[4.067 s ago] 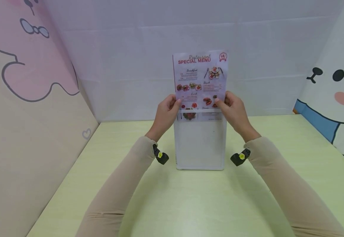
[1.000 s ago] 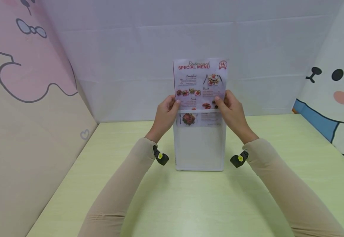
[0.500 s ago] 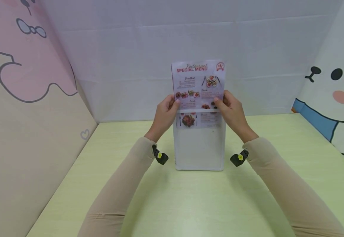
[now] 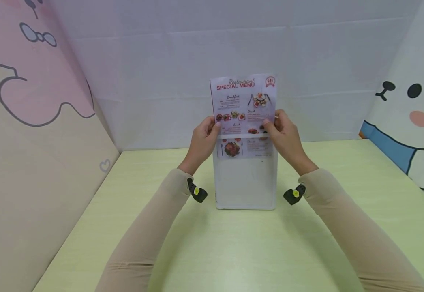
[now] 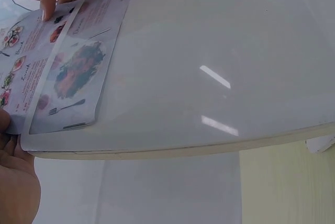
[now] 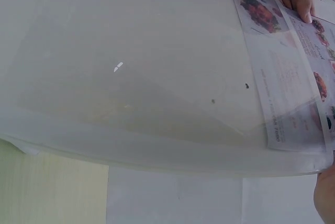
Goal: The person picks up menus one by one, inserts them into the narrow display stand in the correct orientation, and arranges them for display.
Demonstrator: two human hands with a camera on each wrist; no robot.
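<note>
Pinching the menu sheet [image 4: 243, 106] at its left edge, the left hand [image 4: 202, 140] has its thumb on the printed face and its fingers curled behind, so this grip holds the paper; the right hand [image 4: 284, 136] does the same at the right edge, thumb laid on the front near the food pictures. Between the two hands the sheet stands upright, its heading "SPECIAL MENU" at the top, and its lower part sits inside the clear stand [image 4: 246, 182], behind the stand's front pane. From the left wrist view the bottom corner of the sheet [image 5: 68, 85] shows through the pane [image 5: 209, 67], only a short way below the stand's upper rim, with most of the pocket beneath it bare. From the right wrist view the sheet [image 6: 285, 72] lies the same way under the pane [image 6: 131, 67]. Holding the stand upright is the pale green table [image 4: 234, 251], with beige sleeves [image 4: 150, 227] reaching in from the near side. Cartoon-printed walls [image 4: 33, 89] close in the left and right
</note>
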